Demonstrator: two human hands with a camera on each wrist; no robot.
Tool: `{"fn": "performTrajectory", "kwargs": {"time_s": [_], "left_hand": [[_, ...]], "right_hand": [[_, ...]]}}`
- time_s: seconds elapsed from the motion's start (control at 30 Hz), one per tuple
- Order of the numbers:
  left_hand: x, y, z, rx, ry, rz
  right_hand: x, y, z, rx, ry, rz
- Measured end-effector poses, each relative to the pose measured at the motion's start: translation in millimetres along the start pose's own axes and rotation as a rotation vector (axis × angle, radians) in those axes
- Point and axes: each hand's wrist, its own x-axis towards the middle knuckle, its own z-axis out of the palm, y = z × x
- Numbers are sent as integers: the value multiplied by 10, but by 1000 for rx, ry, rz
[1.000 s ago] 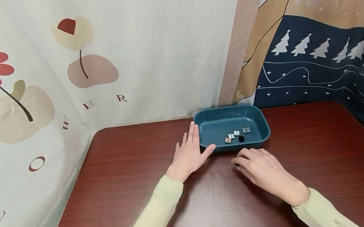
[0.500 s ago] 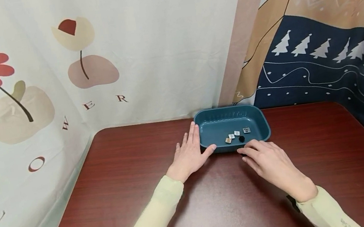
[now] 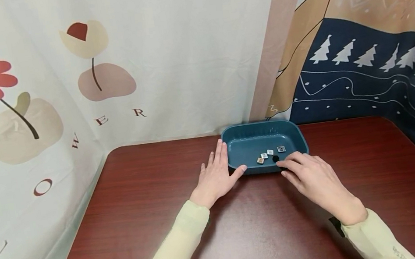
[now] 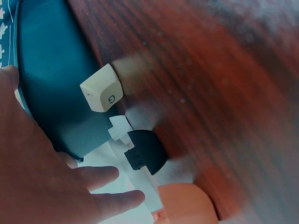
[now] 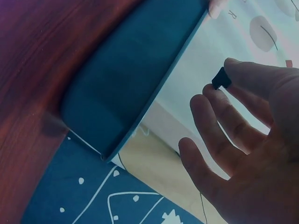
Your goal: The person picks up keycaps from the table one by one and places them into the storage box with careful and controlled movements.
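Observation:
My left hand [image 3: 214, 176] lies with straight fingers along the left side of a blue tray [image 3: 247, 146], thumb at its front corner. My right hand [image 3: 315, 178] is at the tray's front right rim, pinching a small black keycap [image 5: 222, 78] between thumb and fingertip. On the tray floor lie several small keycaps: a black one [image 3: 276, 159], white ones [image 3: 270, 152], a grey one [image 3: 281, 149] and a yellowish one [image 3: 260, 161]. In the left wrist view a cream keycap [image 4: 103, 88] marked G, a white piece [image 4: 121, 128], a black keycap [image 4: 148, 151] and an orange keycap [image 4: 187, 204] sit on the table.
The tray stands at the back edge of a red-brown wooden table [image 3: 135, 210]. Behind it hangs a pale curtain [image 3: 182, 62] with printed flowers. A dark blue cloth [image 3: 364, 85] with printed trees hangs at the right.
My right hand has moved forward and right from the table before the tray to its front rim, carrying the black keycap. The left hand stays put.

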Motion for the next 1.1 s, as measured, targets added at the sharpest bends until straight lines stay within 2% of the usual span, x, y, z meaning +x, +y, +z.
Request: {"fn": "performTrajectory", "kwargs": {"time_s": [0.17, 0.43, 0.77, 1.1], "left_hand": [[1, 5, -1, -7, 1, -1], [4, 1, -3, 14, -10, -5], [-2, 3, -6, 6, -7, -7], [3, 6, 0, 6, -5, -7]], "right_hand": [[19, 34, -30, 5, 16, 15], [53, 106, -64, 21, -15, 86], [99, 252, -21, 42, -7, 153], [170, 365, 44, 38, -12, 177]]}}
